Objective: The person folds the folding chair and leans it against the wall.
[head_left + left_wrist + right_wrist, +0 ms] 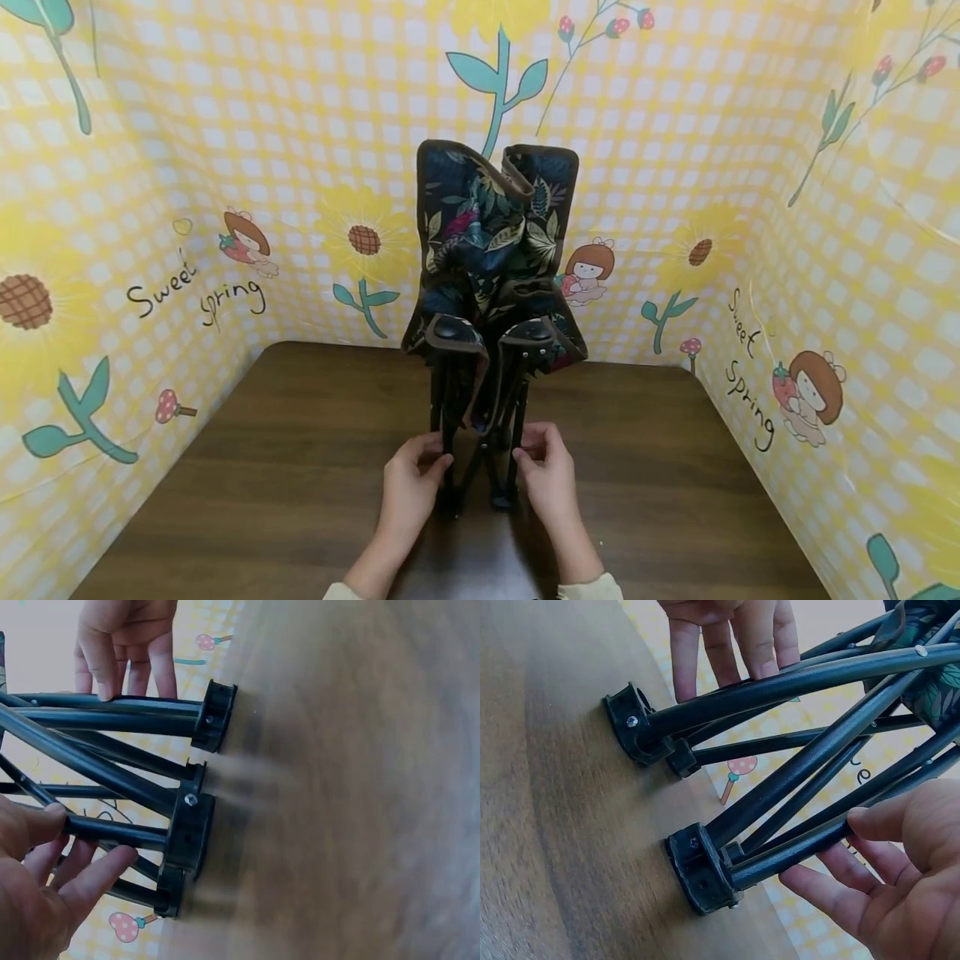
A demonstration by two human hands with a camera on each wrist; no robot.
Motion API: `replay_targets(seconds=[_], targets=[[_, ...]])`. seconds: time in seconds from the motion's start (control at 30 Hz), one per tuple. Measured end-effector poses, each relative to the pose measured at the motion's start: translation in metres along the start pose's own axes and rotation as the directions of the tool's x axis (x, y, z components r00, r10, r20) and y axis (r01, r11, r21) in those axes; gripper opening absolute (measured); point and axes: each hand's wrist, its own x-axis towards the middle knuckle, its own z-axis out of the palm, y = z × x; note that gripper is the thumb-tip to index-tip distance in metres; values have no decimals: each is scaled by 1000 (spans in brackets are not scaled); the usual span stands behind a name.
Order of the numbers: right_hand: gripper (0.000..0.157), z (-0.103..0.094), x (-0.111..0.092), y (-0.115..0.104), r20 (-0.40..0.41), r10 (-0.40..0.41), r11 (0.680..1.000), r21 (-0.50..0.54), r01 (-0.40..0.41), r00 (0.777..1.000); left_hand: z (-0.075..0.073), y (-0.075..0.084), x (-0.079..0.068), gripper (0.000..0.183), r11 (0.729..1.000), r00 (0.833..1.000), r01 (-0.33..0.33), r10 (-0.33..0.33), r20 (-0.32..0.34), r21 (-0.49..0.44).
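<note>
Left hand (pixel 407 487) and right hand (pixel 551 483) each hold a tubular leg (pixel 795 851) in a thumb-and-finger pinch, flanking the floral folding chair (pixel 487 250), presumably for balanced support.

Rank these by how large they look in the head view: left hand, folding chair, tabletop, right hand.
1. Tabletop
2. Folding chair
3. Left hand and right hand: they look alike in size, so I leave them unranked.
</note>
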Motion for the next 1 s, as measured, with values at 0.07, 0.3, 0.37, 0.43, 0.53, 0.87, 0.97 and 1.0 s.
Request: replay_targets(seconds=[0.07, 0.3, 0.37, 0.43, 0.53, 0.87, 0.97, 1.0], targets=[[34, 2, 0, -2, -1, 9, 1000, -11, -9, 1000, -1, -1, 1, 29, 1000, 1000, 9, -9, -4, -21], [32, 12, 3, -6, -35, -4, 996, -85, 1, 999, -1, -4, 8, 28, 1000, 1000, 5, -5, -1, -28], [31, 14, 5, -6, -63, -21, 994, -110, 14, 998, 1, -5, 11, 29, 1000, 1000, -12, 12, 0, 3], [31, 18, 7, -4, -91, -35, 991, -132, 23, 995, 4, -8, 15, 29, 997, 999, -42, 42, 0, 63], [31, 23, 13, -1, -125, -65, 985, -169, 43, 990, 8, -10, 23, 30, 984, 997, -77, 77, 5, 158], [29, 31, 33, 10, -168, -145, 956, -279, 94, 975, 17, -18, 49, 29, 965, 994, -108, 97, 59, 238], [28, 31, 40, 14, -151, -153, 953, -285, 106, 977, 20, -21, 56, 30, 964, 994, -104, 90, 66, 243], [28, 31, 43, 15, -143, -156, 952, -285, 110, 977, 20, -22, 58, 30, 964, 994, -102, 88, 69, 244]])
